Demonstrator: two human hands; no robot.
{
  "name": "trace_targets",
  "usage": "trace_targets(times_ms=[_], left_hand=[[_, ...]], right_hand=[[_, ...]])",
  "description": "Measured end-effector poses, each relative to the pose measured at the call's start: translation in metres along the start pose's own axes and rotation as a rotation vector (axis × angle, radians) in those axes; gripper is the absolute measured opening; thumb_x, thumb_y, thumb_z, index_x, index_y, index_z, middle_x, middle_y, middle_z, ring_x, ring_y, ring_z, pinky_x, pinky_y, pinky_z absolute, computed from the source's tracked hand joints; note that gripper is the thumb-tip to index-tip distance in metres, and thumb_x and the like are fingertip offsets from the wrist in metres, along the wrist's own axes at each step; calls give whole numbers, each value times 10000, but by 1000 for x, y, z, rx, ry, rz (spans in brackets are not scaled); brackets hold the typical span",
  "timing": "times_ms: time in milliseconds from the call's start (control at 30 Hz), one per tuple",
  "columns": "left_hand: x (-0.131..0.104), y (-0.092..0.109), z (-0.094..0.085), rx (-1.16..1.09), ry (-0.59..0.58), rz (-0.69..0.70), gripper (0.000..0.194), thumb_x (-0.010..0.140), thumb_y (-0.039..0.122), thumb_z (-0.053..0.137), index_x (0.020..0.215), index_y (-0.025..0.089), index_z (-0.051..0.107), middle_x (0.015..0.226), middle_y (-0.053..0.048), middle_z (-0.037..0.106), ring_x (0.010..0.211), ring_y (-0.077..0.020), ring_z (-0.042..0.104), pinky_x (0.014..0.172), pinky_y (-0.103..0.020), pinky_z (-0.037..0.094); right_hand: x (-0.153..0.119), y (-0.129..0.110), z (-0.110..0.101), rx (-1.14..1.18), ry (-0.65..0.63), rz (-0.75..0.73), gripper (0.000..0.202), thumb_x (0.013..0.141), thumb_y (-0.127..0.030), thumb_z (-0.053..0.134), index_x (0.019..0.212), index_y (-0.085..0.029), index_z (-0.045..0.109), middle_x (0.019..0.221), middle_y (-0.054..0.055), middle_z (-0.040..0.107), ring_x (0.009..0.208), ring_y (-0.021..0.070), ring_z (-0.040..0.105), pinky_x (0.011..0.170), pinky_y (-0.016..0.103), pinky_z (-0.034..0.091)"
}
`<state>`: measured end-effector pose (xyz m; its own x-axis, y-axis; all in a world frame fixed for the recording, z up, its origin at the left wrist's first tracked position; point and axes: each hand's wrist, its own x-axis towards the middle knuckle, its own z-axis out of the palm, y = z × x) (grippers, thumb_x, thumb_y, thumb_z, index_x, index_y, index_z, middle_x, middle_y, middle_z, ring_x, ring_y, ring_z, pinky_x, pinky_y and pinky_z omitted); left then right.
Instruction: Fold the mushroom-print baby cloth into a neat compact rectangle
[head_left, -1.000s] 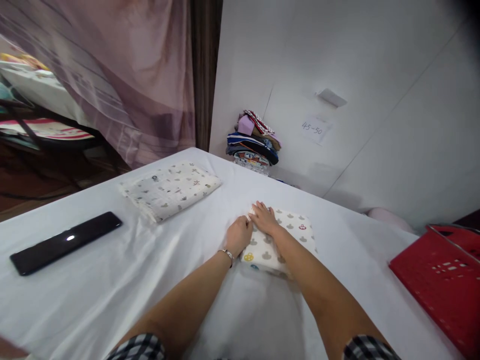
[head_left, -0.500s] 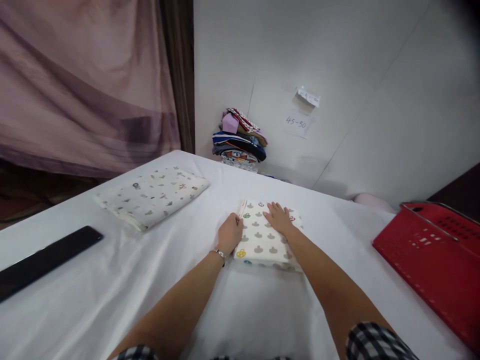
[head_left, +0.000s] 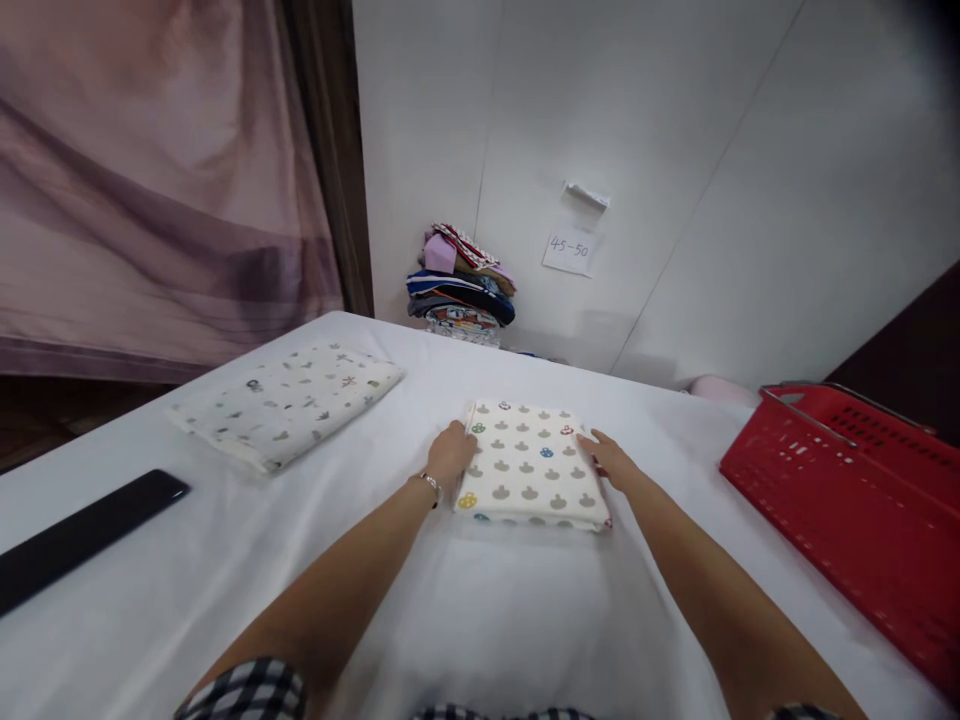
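Note:
A folded white cloth [head_left: 525,465] with grey, yellow, green, blue and red mushroom prints lies on the white-covered table [head_left: 360,560]. At its left edge is my left hand [head_left: 451,455], fingers closed on the side of the cloth, a bracelet on the wrist. My right hand [head_left: 611,458] rests against the right edge with the thumb over the top and the fingers partly hidden beside the fold. A second white cloth [head_left: 292,400] with small plant prints lies folded flat to the left.
A red plastic basket [head_left: 847,500] stands at the right. A long black object [head_left: 90,525] lies at the left edge. Stacked folded clothes [head_left: 461,285] are beyond the table, by a wall with a paper sign [head_left: 570,247]. A pink curtain [head_left: 150,180] hangs at left.
My right hand has moved from the top of the mushroom cloth to its right edge, uncovering the print. My left hand remains at the left edge. The view has shifted slightly.

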<state>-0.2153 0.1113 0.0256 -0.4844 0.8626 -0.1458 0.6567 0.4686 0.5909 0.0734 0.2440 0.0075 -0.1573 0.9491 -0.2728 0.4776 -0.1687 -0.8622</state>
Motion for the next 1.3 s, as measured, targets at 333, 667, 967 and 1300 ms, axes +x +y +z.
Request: trace_targets(times_ms=[333,667,967,1300], left_hand=[[-13,10,6,106,67,24,287,865,282,347,1076,151,490,1114,-153,604,982,-256,598,769,-339,427],[-19,11,8,133,111,40,332,882,300,352,1171,166,445,1086,-143,622,954,-239,610,760,-320,423],[-17,8,13,101,52,82,348,867,358,408,1159,172,432,1017,-121,646,911,-232,618,719,-297,428],[18,3,-9,-58,-62,175,768,716,232,629,1388,148,267,1405,-156,389,1249,-239,427,986,-301,373]], right_hand=[[18,-24,12,127,-205,100,618,601,-521,753,1052,-120,617,1030,186,670,892,277,652,711,351,546],[8,-18,11,367,-169,11,467,616,-352,783,987,-120,621,891,132,709,762,253,679,666,363,567],[6,-6,3,396,-211,99,447,650,-302,745,1028,-109,605,866,139,708,764,269,679,663,375,566],[-46,-60,-8,340,-215,-275,627,624,-322,752,1196,-216,518,1099,94,660,942,277,638,740,356,554]])
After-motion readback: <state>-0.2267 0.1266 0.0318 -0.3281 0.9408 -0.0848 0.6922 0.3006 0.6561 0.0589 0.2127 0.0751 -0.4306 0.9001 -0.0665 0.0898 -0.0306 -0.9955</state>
